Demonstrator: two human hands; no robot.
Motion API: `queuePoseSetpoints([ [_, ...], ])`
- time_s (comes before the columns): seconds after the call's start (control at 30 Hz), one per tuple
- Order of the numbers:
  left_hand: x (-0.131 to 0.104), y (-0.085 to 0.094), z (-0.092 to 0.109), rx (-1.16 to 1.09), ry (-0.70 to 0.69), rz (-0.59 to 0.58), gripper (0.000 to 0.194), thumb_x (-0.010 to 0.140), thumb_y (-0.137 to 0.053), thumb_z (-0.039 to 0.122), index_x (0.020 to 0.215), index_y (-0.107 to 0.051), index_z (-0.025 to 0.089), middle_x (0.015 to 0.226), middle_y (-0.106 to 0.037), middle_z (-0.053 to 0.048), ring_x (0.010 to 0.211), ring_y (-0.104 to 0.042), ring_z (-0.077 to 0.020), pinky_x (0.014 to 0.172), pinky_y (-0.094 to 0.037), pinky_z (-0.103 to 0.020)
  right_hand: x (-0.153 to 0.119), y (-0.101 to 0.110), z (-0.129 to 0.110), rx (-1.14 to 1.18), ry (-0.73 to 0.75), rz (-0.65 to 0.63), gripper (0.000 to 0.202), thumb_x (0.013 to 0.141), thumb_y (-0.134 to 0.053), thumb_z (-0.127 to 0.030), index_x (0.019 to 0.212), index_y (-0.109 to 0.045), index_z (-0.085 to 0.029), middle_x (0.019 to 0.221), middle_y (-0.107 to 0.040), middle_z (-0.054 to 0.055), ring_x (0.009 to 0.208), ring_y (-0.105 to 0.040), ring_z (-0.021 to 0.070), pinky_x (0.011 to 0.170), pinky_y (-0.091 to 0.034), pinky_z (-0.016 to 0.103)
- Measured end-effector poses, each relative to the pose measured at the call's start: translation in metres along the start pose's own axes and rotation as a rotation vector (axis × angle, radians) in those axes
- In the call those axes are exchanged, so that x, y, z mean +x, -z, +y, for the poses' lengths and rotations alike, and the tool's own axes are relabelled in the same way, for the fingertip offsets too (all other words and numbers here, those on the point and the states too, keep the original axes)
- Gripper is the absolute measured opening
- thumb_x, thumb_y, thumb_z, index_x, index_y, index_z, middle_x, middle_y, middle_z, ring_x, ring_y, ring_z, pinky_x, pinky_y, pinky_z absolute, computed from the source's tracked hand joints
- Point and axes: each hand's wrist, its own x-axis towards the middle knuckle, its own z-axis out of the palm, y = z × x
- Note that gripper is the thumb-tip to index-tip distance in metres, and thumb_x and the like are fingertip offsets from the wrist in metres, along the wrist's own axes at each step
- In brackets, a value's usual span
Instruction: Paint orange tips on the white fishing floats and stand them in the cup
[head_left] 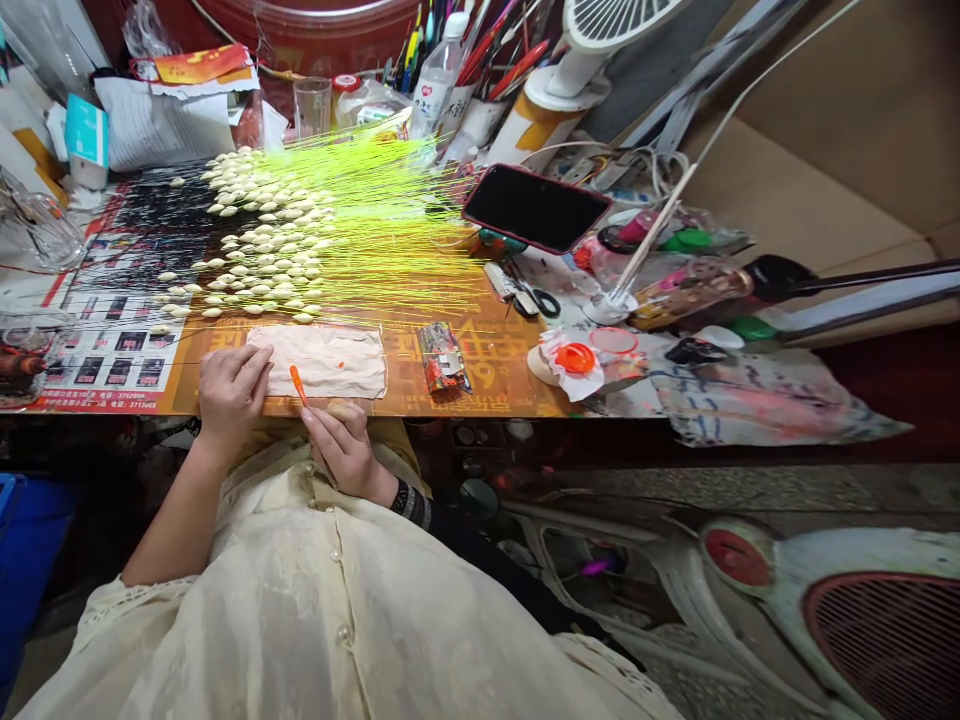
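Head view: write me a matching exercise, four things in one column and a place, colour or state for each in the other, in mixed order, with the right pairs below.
1. Slim orange piece
2. Wrinkled cloth
3. Phone
4. Plastic bottle

A. Dark screen, reddish edge
B. Clear, with a white cap
C. Held at the fingertips of the right hand
D. Pale, laid out, with the left hand at its left end

Pairs: 1-C, 2-D, 3-A, 4-B

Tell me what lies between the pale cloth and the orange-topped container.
In the head view, a small paint-smeared packet lies on the tabletop between the pale cloth and the orange-topped container.
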Motion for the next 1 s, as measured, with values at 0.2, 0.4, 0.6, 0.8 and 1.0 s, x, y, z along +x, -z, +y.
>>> queuePoseSetpoints([
  [0.2,-0.006,0.005,-0.005,0.021,0.012,-0.007,0.029,0.099,-0.059,0.028,0.126,-0.07,0.024,0.111,-0.074,-0.008,0.101,-0.064,-0.0223,0.097,-0.042,-0.038,-0.008,-0.009,0.001,-0.033,0.014,-0.108,0.046,0.102,-0.053,-0.022,0.148,-0.053,-0.02,0.128,-0.071,0.011,0.111,-0.058,0.0208,0.106,-0.048,0.044],
  [0.4,-0.008,0.005,-0.005,0.005,0.013,-0.009,0.031,0.099,-0.058,0.028,0.127,-0.069,0.024,0.112,-0.074,-0.008,0.102,-0.064,-0.023,0.098,-0.042,-0.039,0.0,-0.013,-0.004,-0.065,0.011,-0.102,0.052,0.101,-0.053,-0.017,0.152,-0.048,-0.018,0.129,-0.071,0.012,0.114,-0.06,0.0208,0.105,-0.046,0.039],
  [0.6,-0.009,0.005,-0.005,0.001,0.059,-0.045,0.03,0.099,-0.058,0.029,0.126,-0.069,0.025,0.112,-0.074,-0.009,0.103,-0.065,-0.0236,0.098,-0.043,-0.041,-0.001,-0.016,-0.004,-0.106,-0.007,-0.159,0.05,0.103,-0.051,-0.02,0.153,-0.048,-0.022,0.133,-0.07,0.01,0.114,-0.062,0.0205,0.105,-0.044,0.038],
  [0.8,-0.01,0.004,-0.005,-0.018,0.064,-0.037,0.028,0.099,-0.059,0.029,0.125,-0.069,0.024,0.112,-0.074,-0.008,0.104,-0.064,-0.0234,0.099,-0.041,-0.04,0.001,-0.017,-0.006,-0.13,0.0,-0.14,0.052,0.103,-0.047,-0.018,0.155,-0.044,-0.021,0.135,-0.069,0.009,0.112,-0.062,0.0203,0.103,-0.044,0.037],
  [1.0,-0.01,0.005,-0.006,0.007,0.03,-0.016,0.029,0.099,-0.06,0.028,0.126,-0.069,0.024,0.112,-0.074,-0.008,0.103,-0.064,-0.023,0.098,-0.042,-0.039,0.001,-0.018,-0.006,-0.144,0.0,-0.138,0.052,0.103,-0.049,-0.018,0.155,-0.044,-0.021,0.135,-0.069,0.01,0.112,-0.062,0.0204,0.102,-0.044,0.037],
])
